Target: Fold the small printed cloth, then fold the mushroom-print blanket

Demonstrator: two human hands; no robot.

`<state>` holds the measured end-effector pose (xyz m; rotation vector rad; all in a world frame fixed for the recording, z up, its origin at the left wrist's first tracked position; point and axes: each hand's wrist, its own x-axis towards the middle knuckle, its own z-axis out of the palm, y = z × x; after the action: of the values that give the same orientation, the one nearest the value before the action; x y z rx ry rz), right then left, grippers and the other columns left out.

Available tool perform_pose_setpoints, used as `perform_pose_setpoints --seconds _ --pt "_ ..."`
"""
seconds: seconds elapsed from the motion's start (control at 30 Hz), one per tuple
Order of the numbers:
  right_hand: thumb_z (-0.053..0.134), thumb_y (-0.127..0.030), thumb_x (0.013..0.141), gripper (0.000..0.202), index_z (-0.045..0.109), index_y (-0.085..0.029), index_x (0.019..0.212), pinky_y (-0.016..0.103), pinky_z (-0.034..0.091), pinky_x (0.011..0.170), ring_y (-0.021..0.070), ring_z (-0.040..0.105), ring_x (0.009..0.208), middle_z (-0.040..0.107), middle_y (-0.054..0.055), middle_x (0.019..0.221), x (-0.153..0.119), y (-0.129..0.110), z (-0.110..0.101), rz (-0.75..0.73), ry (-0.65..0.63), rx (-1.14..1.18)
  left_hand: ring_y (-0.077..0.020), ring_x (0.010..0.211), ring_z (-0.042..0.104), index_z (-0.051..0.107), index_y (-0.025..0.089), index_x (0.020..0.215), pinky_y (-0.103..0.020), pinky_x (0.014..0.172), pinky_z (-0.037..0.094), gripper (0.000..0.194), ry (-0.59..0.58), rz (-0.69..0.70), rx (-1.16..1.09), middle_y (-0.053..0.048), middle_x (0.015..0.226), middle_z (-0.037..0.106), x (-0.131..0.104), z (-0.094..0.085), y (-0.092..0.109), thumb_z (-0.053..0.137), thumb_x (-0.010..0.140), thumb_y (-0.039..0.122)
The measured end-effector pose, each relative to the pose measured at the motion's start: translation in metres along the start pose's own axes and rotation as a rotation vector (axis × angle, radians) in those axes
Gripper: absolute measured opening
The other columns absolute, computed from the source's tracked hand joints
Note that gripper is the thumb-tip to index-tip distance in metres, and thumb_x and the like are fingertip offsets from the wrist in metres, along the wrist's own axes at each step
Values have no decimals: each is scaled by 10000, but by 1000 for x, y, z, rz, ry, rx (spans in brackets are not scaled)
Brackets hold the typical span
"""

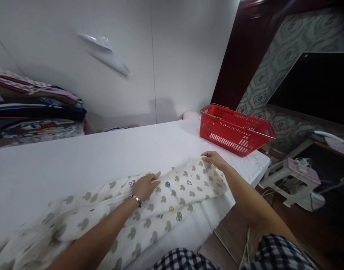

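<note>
A long white cloth (174, 195) with a mushroom print, mostly grey-beige with a few coloured ones, lies stretched along the front of the table. My left hand (145, 186), with a metal bracelet at the wrist, is on the middle of its upper edge, fingers closed on a fold. At the far right corner of the cloth, my right hand (215, 159) pinches the edge between thumb and fingers. The left end of the cloth is bunched and partly hidden under my left forearm.
A red plastic basket (225, 129) stands at the table's right end. The white-covered table (127, 150) runs along a pale wall. Stacked folded fabrics (37, 108) sit at the left. Off the right edge are a plastic stool (292, 176) and a dark screen (318, 90).
</note>
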<state>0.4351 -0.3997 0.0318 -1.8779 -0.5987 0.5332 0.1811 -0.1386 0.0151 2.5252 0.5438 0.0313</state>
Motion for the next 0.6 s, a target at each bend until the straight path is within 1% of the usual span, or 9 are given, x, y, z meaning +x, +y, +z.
perform_pose_setpoints --seconds 0.17,0.37,0.47,0.6 --pt "694 -425 592 407 632 -162 896 231 431 575 109 534 593 620 -4 719 -2 4 4 -43 77 52 -175 855 569 604 213 812 -263 716 374 124 11 -7 -30 -7 882 655 0 0 -2 526 771 301" --pt "698 -445 579 442 624 -162 911 228 413 541 104 514 566 611 0 711 -8 -2 9 -49 141 82 -168 833 573 597 220 785 -257 702 375 108 5 -17 -59 2 862 653 -2 -3 -1 536 760 305" --pt "700 -458 576 455 626 -154 907 227 404 530 102 508 560 609 5 711 -11 -2 8 -58 147 81 -165 826 573 592 217 768 -253 701 375 100 4 -18 -68 5 841 652 -2 -4 -1 536 754 299" --pt "698 -458 584 450 627 -160 914 226 401 540 103 512 573 611 4 727 -12 -1 6 -60 115 67 -166 803 571 596 217 774 -256 686 376 111 -7 -28 -76 6 826 652 0 -3 -3 535 748 306"
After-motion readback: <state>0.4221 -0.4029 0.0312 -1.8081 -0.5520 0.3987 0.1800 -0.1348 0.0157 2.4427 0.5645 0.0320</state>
